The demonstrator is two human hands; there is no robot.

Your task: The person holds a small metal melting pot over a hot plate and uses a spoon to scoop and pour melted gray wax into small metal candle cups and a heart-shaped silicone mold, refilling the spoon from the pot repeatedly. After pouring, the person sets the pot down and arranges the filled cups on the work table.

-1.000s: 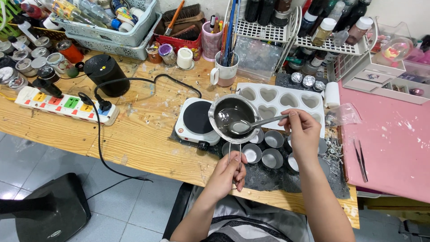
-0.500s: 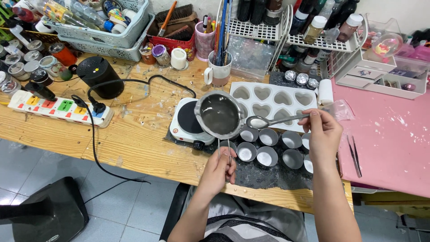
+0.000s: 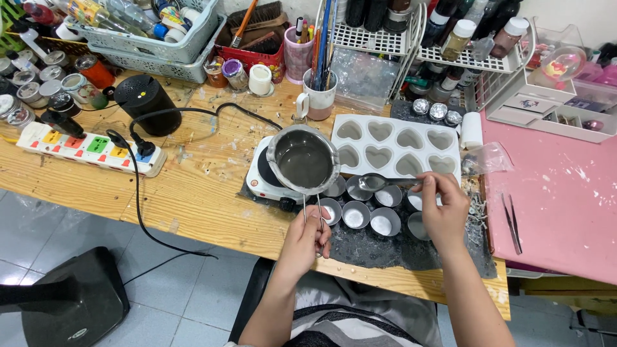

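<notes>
Holding the thin wire handle of a small round metal melting pot (image 3: 303, 160), the left hand (image 3: 303, 241) has its grip closed around that handle near the counter's front edge. The pot contains a grey liquid and sits raised over the front of a small white electric hotplate (image 3: 265, 181), its rim overlapping the nearest cups. The right hand (image 3: 442, 209) has its grip closed on the handle of a metal spoon (image 3: 379, 183), held level, with the bowl of the spoon just beside the pot and above the cups. Below both hands, a cluster of small round metal cups (image 3: 369, 212) stands on a dark mat (image 3: 385, 247); several cups show a pale filling. Directly behind the cups lies a white silicone mould with heart-shaped cavities (image 3: 395, 144). A white power strip with coloured switches (image 3: 90, 148) lies well apart on the wooden counter (image 3: 193, 193), to the left. A pink mat (image 3: 559, 199) covers the counter to the right.
</notes>
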